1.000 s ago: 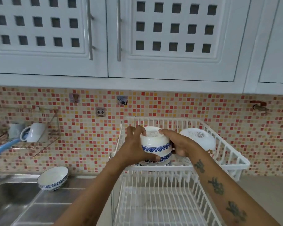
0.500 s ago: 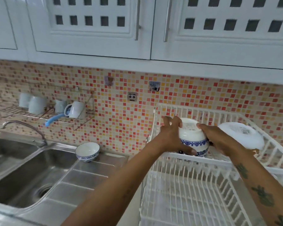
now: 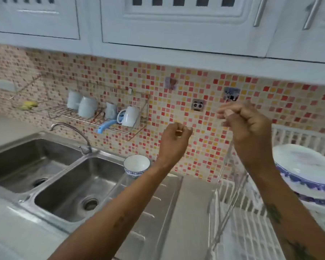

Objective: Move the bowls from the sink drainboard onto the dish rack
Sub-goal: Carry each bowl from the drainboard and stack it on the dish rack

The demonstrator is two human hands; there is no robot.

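One white bowl with a blue patterned band (image 3: pixel 136 165) stands upright on the steel drainboard (image 3: pixel 158 212), at its far edge by the tiled wall. The white wire dish rack (image 3: pixel 242 205) fills the lower right. On its upper tier, bowls of the same kind (image 3: pixel 304 166) lie upside down, blurred. My left hand (image 3: pixel 174 136) hangs in the air above and to the right of the drainboard bowl, fingers curled in, holding nothing. My right hand (image 3: pixel 249 126) is raised over the rack's left edge, also curled and empty, apart from the racked bowls.
A double steel sink (image 3: pixel 73 188) with a curved faucet (image 3: pixel 73 132) lies to the left. A wall-mounted wire shelf with several mugs (image 3: pixel 109 113) hangs above it. White cabinets (image 3: pixel 176 21) overhang the counter close above my hands.
Both hands have let go of the bowl they held on the rack's upper tier and pulled up and left. My view has swung left toward the sink.
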